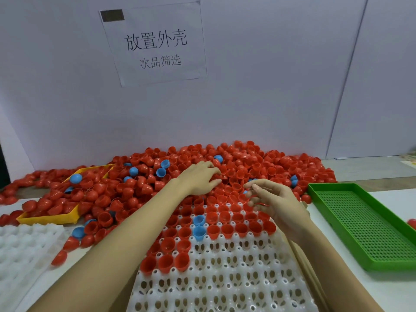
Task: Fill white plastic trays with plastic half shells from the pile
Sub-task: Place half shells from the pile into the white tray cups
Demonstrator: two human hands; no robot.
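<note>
Two bare hands are working over one white plastic tray (pixel 225 278) lying directly below them. The left hand (pixel 200 176) is reaching into the pile (pixel 236 167) of red half shells, its fingers curling down among them; whether it is gripping a shell cannot be told. The right hand (pixel 272 203) is hovering just right of the left, over the tray's far edge, its fingers loosely bent, with a sliver of red showing under them; what that is cannot be made out. Beneath and nearer than both hands, red shells are filling the tray's far rows, and two blue shells (pixel 199 226) are sitting among them, one behind the other. A second white tray (pixel 24 246) is lying well left of the left forearm. One yellow tray (pixel 49 218), half buried in shells, is lying left of the left hand. One green perforated tray (pixel 364 226) is lying right of the right hand. One printed sheet (pixel 155 43) is hanging on the wall beyond the pile.
</note>
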